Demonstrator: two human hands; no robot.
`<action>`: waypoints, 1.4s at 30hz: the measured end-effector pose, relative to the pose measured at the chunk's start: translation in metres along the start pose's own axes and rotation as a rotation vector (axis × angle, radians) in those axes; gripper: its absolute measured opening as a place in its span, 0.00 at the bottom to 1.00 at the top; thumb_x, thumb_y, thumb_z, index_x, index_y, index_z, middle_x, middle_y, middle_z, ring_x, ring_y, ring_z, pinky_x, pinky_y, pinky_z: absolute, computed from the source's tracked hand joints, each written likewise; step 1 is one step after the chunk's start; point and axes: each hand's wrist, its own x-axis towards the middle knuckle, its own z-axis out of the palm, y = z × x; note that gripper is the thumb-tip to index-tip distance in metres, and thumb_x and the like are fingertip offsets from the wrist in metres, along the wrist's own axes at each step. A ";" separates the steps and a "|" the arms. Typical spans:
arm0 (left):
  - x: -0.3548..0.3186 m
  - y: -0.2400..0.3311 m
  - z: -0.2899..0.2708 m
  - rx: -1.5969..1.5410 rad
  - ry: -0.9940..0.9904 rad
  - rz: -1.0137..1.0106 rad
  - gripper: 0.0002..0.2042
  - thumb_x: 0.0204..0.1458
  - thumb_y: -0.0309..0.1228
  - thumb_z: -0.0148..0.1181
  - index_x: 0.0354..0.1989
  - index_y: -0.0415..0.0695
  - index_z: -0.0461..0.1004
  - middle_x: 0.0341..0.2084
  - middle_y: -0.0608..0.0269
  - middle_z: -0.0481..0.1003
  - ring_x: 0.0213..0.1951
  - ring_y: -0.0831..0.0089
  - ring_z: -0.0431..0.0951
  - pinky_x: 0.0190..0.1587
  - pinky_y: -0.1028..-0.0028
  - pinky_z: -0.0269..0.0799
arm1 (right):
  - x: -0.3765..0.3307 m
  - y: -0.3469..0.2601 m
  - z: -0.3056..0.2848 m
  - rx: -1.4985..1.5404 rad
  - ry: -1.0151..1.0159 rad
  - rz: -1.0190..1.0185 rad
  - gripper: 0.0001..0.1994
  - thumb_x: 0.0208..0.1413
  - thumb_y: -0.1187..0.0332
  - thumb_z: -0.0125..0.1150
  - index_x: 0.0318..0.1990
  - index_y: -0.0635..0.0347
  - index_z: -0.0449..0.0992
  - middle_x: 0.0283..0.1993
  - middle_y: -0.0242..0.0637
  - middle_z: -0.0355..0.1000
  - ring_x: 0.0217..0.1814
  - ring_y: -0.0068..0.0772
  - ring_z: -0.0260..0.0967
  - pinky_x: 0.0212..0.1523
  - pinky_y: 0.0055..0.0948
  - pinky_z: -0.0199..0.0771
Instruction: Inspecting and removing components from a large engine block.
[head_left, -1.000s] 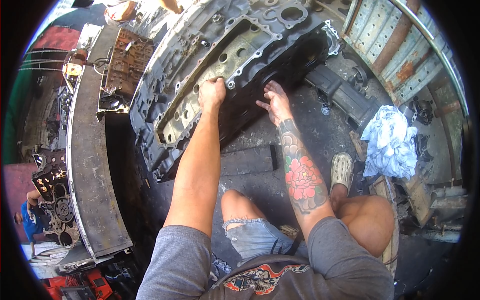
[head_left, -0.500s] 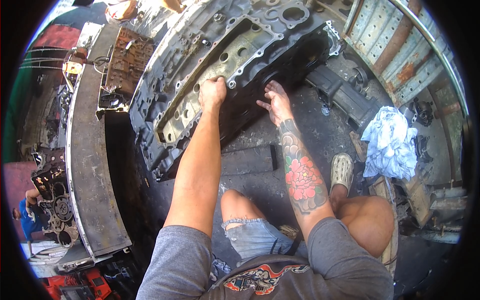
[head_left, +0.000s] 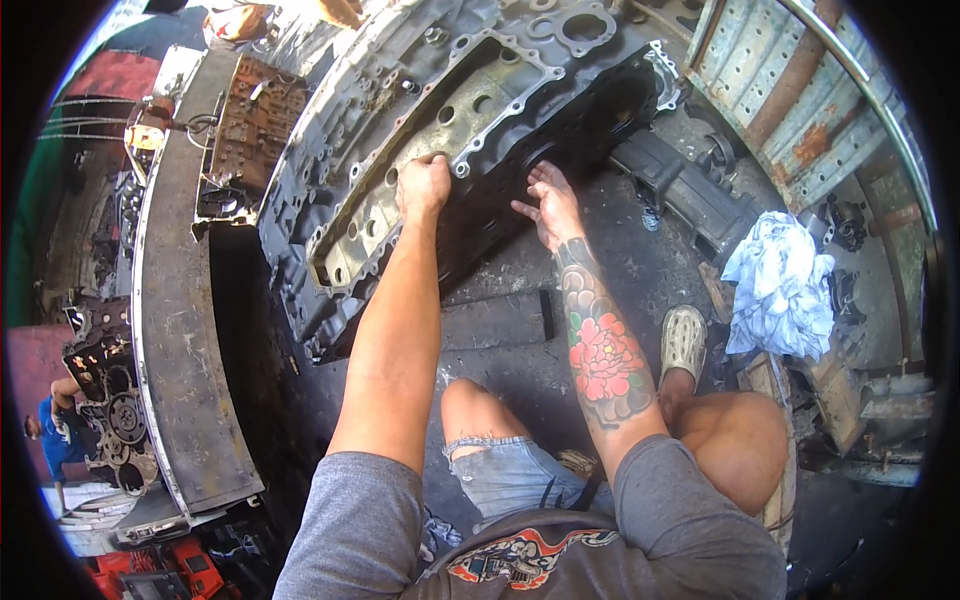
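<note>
A large dark grey engine block (head_left: 345, 160) lies on its side ahead of me, with a long bolt-holed opening in its upper side. My left hand (head_left: 424, 188) is closed over the near rim of that opening, the fingertips hidden inside the edge. To its right, my right hand (head_left: 553, 212) is held by the block's shadowed near face, palm partly turned up and fingers apart. It grips nothing that I can see; whether the fingertips touch the face cannot be made out.
A metal bar (head_left: 495, 322) lies on the floor under the block. On the right are a dark, long housing (head_left: 685, 190), a crumpled light-blue cloth (head_left: 780, 285) and wooden pieces (head_left: 835, 395). A steel bench (head_left: 185, 330) runs along the left, beyond which a person in blue (head_left: 55, 440) is near another engine.
Both hands stay almost where they were, with only a very slight shift of the arms to the left. The block has not visibly moved.
</note>
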 end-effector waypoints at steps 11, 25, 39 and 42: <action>0.004 -0.003 0.002 -0.006 -0.005 -0.006 0.19 0.50 0.46 0.51 0.47 0.60 0.82 0.49 0.51 0.78 0.55 0.55 0.75 0.59 0.63 0.67 | -0.001 -0.002 0.000 0.005 -0.007 0.016 0.28 0.59 0.76 0.43 0.69 0.60 0.53 0.71 0.47 0.51 0.60 0.36 0.59 0.46 0.37 0.79; -0.002 0.001 -0.003 -0.001 0.003 0.006 0.20 0.50 0.43 0.51 0.49 0.56 0.81 0.49 0.51 0.78 0.54 0.55 0.76 0.58 0.63 0.68 | -0.001 -0.003 0.001 -0.002 -0.006 0.026 0.27 0.60 0.76 0.43 0.69 0.59 0.54 0.70 0.46 0.51 0.59 0.35 0.58 0.45 0.38 0.79; 0.003 -0.003 0.001 -0.013 0.006 0.000 0.19 0.50 0.43 0.51 0.49 0.57 0.81 0.50 0.51 0.77 0.54 0.55 0.76 0.58 0.62 0.68 | -0.002 -0.003 0.001 0.010 -0.010 0.025 0.28 0.59 0.76 0.43 0.69 0.59 0.53 0.70 0.45 0.51 0.56 0.33 0.60 0.44 0.38 0.79; 0.001 -0.002 0.000 -0.009 -0.001 -0.004 0.19 0.50 0.43 0.51 0.49 0.57 0.81 0.50 0.51 0.77 0.54 0.55 0.76 0.58 0.62 0.68 | -0.001 -0.003 0.001 0.006 -0.004 0.027 0.28 0.59 0.77 0.43 0.69 0.59 0.53 0.71 0.45 0.51 0.56 0.33 0.60 0.44 0.38 0.79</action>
